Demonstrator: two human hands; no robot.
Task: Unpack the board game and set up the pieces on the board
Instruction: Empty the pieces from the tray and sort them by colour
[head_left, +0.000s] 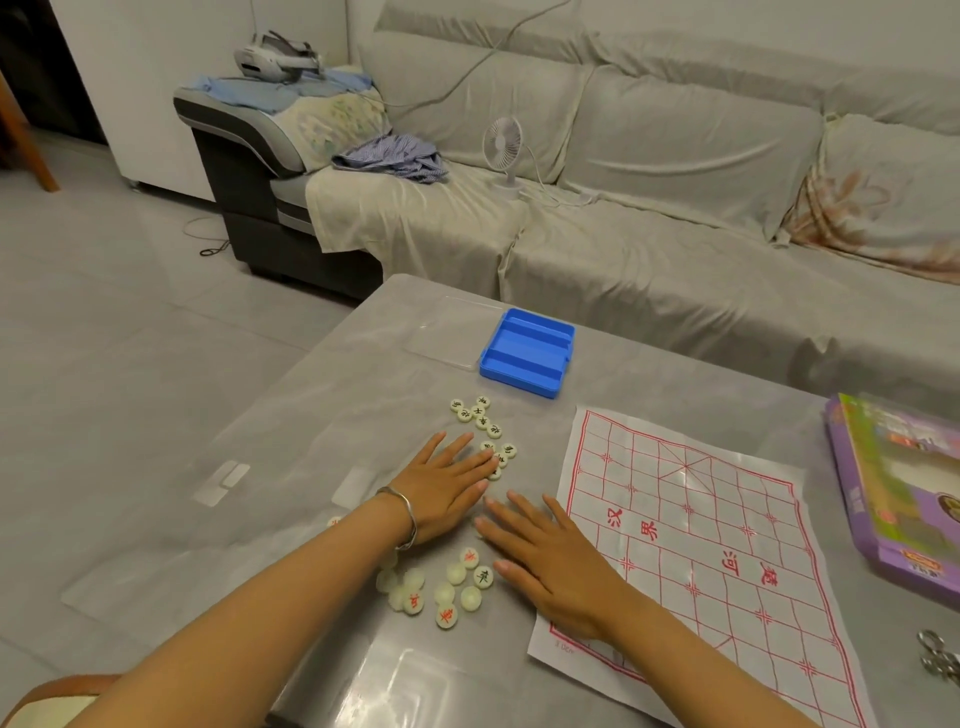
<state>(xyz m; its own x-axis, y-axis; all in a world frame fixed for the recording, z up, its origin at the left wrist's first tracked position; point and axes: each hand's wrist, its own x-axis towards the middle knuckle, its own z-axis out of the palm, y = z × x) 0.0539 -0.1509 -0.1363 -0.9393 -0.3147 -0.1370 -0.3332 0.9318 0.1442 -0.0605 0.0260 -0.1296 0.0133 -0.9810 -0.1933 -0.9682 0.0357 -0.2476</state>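
Resting flat with straight fingers, left hand (442, 492) and right hand (551, 566) touch round pieces (456, 574) (some blank-side up) beside the paper board (701, 519).

- Your pieces (456, 574) were cream-white — some marked in red, some in black.
- Your board (691, 545) was a white sheet with a red grid and red characters.
- The tray (527, 353) you had beyond them was plain bright blue.
- The table (311, 415) under your arms was grey, faintly marbled.
- The box (857, 525) at your right was purple with green.
- Your bangle (408, 514) was silver.
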